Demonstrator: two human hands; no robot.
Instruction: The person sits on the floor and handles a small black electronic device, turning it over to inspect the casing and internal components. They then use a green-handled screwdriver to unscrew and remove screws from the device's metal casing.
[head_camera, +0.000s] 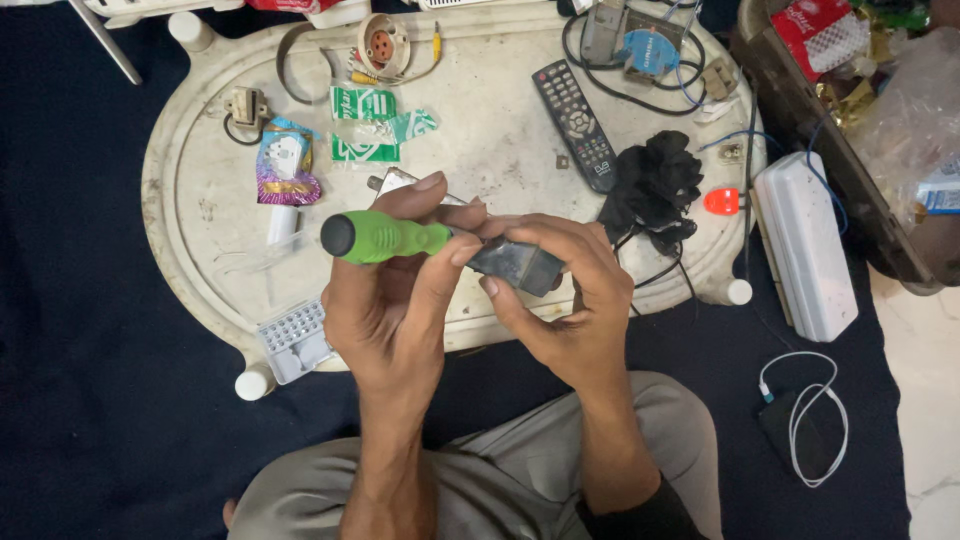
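Nearest you, your left hand (385, 300) is closed around a green-handled screwdriver (385, 237), its tip meeting the small dark grey block (515, 264) pinched firmly in your right hand (560, 295). Both hang over the near edge of the oval white table (210, 215). At its near left corner lies a clear bit case (293, 342). Further in, by the right edge, sits a black crumpled cloth (655, 180); beyond it a black remote (573, 124). Green packets (365, 124) lie towards the far edge.
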